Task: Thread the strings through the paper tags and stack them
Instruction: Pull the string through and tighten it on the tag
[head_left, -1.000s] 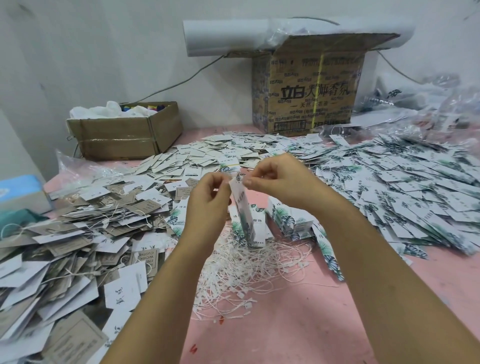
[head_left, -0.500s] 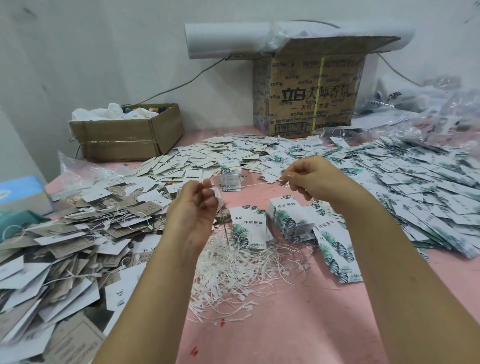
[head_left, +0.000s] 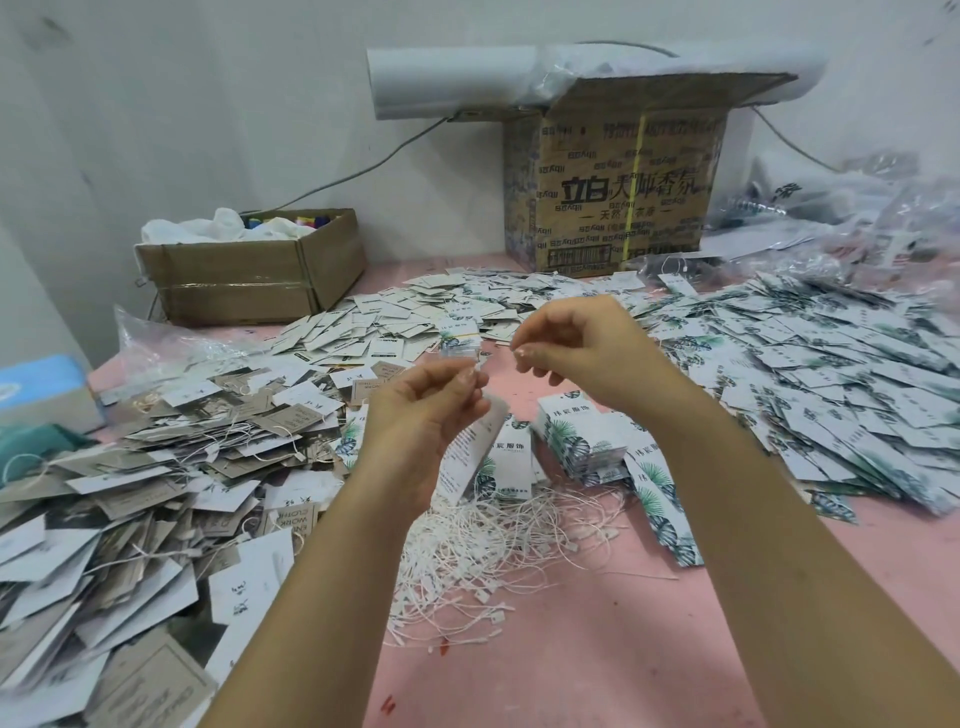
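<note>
- Head view: your left hand (head_left: 428, 410) pinches the top of a paper tag (head_left: 475, 457), which hangs tilted below your fingers, above the pile of loose strings (head_left: 498, 545) on the pink table (head_left: 597, 649).
- Your right hand (head_left: 576, 348) is near the left but not touching it. Its thumb and forefinger are pressed together, I judge on a string end too thin to see.
- You look to be mid-threading, with this tag not yet stacked.
- Next, keep both pinches firm, draw the string snug through the hole, then lay the tag with the leaf-print heap (head_left: 831, 374) on your right.
- A neat tag stack (head_left: 582, 436) waits just beyond.
</note>
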